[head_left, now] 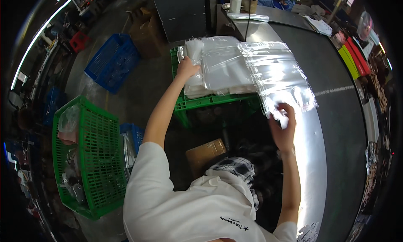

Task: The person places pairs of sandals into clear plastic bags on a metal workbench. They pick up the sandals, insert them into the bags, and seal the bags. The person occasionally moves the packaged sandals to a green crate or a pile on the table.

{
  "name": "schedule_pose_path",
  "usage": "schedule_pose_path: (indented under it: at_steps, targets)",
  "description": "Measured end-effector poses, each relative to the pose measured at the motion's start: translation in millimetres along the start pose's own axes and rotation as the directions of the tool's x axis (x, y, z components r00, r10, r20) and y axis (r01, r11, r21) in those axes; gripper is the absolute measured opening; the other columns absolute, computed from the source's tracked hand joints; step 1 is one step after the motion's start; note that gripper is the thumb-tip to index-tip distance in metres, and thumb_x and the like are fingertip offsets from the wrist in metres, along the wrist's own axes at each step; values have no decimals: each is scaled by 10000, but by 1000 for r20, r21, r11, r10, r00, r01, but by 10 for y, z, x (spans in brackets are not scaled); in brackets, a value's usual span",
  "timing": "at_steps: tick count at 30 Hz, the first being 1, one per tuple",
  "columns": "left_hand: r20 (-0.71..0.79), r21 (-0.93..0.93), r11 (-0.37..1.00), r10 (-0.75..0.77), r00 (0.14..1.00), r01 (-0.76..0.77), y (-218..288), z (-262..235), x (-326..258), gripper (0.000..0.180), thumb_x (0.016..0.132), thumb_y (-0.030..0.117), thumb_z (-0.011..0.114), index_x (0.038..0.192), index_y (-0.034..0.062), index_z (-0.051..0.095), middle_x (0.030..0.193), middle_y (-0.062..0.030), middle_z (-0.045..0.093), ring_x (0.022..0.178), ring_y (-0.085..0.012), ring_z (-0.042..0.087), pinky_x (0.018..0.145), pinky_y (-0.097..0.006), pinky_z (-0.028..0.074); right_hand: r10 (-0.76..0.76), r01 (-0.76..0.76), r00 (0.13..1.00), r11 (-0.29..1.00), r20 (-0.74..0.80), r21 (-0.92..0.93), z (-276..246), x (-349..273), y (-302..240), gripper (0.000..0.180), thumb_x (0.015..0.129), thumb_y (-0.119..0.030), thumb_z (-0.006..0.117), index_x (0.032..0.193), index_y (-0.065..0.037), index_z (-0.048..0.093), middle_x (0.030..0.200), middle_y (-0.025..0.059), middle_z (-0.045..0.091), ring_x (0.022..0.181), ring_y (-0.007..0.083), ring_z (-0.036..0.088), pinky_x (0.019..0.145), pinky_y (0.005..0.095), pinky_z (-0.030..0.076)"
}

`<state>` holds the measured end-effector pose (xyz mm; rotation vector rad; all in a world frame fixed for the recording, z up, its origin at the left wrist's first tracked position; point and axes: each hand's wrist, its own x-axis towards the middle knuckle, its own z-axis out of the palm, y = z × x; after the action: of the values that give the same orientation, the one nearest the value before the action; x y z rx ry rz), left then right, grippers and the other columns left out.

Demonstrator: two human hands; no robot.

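A pile of clear plastic bags (pixel 226 70) lies on an upturned-looking green crate (pixel 201 103) in front of me. My left hand (pixel 188 68) rests on the pile's left edge, thumb spread away from the fingers. To the right, a shiny fanned stack of clear plastic bags (pixel 279 70) overlaps the pile and reaches onto the metal worktop. At this stack's near edge is my right hand (pixel 284 131), thumb and forefinger curled in a pinch on a bag's corner. Glare on the film blurs how many layers they hold.
A green basket (pixel 100 158) with plastic-wrapped items stands at my left, a blue crate (pixel 113 61) beyond it. A cardboard box (pixel 205 154) sits below the green crate. The grey worktop (pixel 336 128) curves along my right. Bottles (pixel 236 2) stand at its far end, near another person.
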<state>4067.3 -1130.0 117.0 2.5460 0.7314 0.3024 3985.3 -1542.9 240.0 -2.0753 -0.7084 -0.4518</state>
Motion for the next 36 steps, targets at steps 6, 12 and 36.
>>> schedule_pose_path:
  at_steps: [6,12,36]
  targets:
    - [-39,-337,934,115,993,-121,-147,7,-83,703,735,294,649,1276,-55,364,1191,-306,505,1122,-395,510,947,-413,415,-216,434,827,833,519,-344,1671,691,142,767,602,-244,788,1267,-127,424,1250,84,461,1175,280,418,974,406,362]
    - [23,-428,901,90,996,-72,-266,-115,-145,727,757,277,641,1346,34,290,1197,-269,517,1108,-361,532,933,-389,411,-381,532,794,812,474,-238,2262,784,401,486,644,-198,745,1073,-106,538,1132,30,539,1067,227,498,930,378,391]
    - [201,137,961,-266,943,242,1074,-72,172,773,708,416,642,1320,17,390,1379,-205,267,1256,-462,312,901,-586,414,436,-248,879,762,-192,598,2162,1438,682,201,886,-113,585,765,46,563,660,7,557,616,47,426,551,229,368]
